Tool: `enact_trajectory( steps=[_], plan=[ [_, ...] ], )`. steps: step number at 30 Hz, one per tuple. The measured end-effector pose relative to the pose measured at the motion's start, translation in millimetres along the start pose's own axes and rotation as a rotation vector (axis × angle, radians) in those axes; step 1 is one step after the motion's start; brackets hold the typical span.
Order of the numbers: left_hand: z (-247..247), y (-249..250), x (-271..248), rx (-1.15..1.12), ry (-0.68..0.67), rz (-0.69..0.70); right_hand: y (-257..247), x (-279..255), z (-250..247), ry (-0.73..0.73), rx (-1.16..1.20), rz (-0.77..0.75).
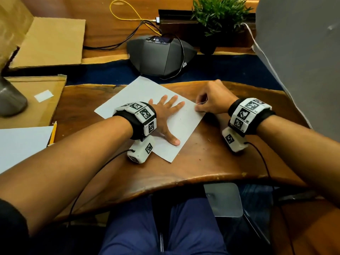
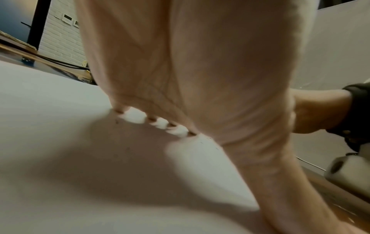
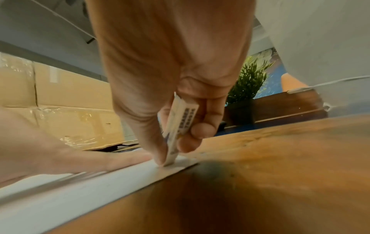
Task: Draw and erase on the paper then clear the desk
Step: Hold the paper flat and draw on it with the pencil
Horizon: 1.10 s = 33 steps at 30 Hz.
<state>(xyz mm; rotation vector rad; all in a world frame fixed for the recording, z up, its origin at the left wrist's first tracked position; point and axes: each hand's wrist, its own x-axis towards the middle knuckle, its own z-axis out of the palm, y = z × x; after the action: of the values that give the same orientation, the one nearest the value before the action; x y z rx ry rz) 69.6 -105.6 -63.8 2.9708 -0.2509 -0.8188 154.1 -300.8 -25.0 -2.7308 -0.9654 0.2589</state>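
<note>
A white sheet of paper (image 1: 141, 92) lies slanted on the wooden desk (image 1: 202, 162). My left hand (image 1: 167, 115) lies flat on it with fingers spread, pressing it down; the left wrist view shows the palm (image 2: 200, 79) over the paper (image 2: 60, 142). My right hand (image 1: 209, 103) pinches a white eraser in a printed sleeve (image 3: 178, 126) between thumb and fingers. The eraser's lower end touches the paper (image 3: 80, 190) close to its right edge. In the head view the eraser is almost hidden inside the fist.
A yellow pencil (image 1: 53, 132) lies at the left beside another white sheet (image 1: 22, 144). Cardboard pieces (image 1: 51, 41) and a grey cylinder (image 1: 11, 100) sit at the left. A black conference phone (image 1: 160, 54) with cables and a potted plant (image 1: 217, 17) stand behind the paper.
</note>
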Motion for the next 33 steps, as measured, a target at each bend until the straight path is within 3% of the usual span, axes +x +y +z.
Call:
enact_trajectory(
  steps=[6, 12, 17, 22, 28, 33],
  plan=[
    [-3.0, -1.0, -0.8, 0.021, -0.039, -0.004, -34.3, -22.6, 19.6, -0.132, 0.028, -0.166],
    [-0.4, 3.0, -2.8, 0.031, 0.019, -0.005, -1.2, -2.2, -1.2, -0.023, -0.025, -0.006],
    [-2.1, 1.4, -3.4, 0.025, -0.001, 0.004, -33.0, -27.8, 19.8, -0.123, -0.017, -0.189],
    [-2.4, 1.9, -2.8, 0.023, -0.012, 0.003, -3.4, -3.7, -0.7, -0.012, -0.029, -0.021],
    [-3.5, 1.2, -2.1, 0.033, -0.027, 0.006, -31.5, -29.0, 19.1, -0.148, -0.016, -0.215],
    [-4.7, 2.0, -3.6, 0.024, -0.025, 0.004, 0.3, -5.9, -0.1, -0.05, -0.034, -0.048]
  ],
)
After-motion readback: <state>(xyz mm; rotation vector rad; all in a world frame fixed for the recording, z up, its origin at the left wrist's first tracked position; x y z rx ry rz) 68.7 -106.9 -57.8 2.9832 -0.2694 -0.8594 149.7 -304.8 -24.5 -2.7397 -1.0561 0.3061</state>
